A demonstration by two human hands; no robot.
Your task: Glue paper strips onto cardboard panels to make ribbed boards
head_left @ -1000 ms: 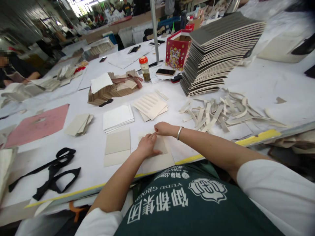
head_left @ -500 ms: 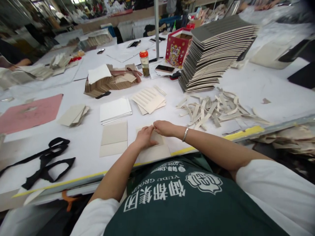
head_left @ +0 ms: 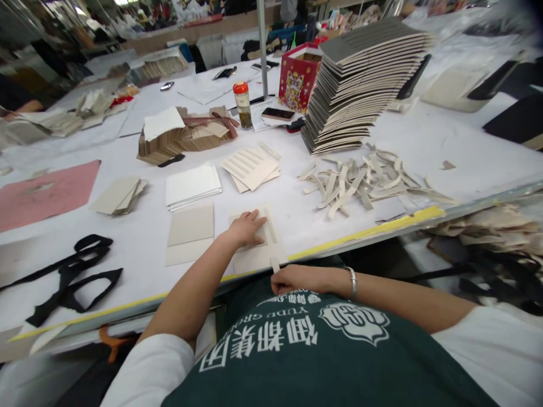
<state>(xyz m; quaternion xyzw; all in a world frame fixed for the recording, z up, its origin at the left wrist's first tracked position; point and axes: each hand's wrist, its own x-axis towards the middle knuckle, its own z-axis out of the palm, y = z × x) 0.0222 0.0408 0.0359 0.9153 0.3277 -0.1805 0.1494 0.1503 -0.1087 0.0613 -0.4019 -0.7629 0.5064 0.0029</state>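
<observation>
My left hand (head_left: 248,229) lies flat with fingers spread on a cream panel (head_left: 250,261) at the table's front edge. My right hand (head_left: 292,280) is closed at the edge, close to my apron, gripping the lower end of a thin cream strip (head_left: 274,253). That strip runs up along the panel's right side. Left of the panel lies another two-part beige panel (head_left: 190,226). Behind it sits a small stack of white sheets (head_left: 194,185), beside several cream pieces with slanted stripes (head_left: 251,167).
A heap of peeled strips (head_left: 360,181) lies to the right, before a tall leaning stack of grey-topped panels (head_left: 365,85). A bottle with an orange lid (head_left: 243,106), a phone (head_left: 278,114) and a red box (head_left: 298,79) stand farther back. Black straps (head_left: 72,280) lie left.
My right hand has pulled back from the panel to the table edge, drawing the strip toward me. My left hand has flattened on the panel. The view has shifted slightly.
</observation>
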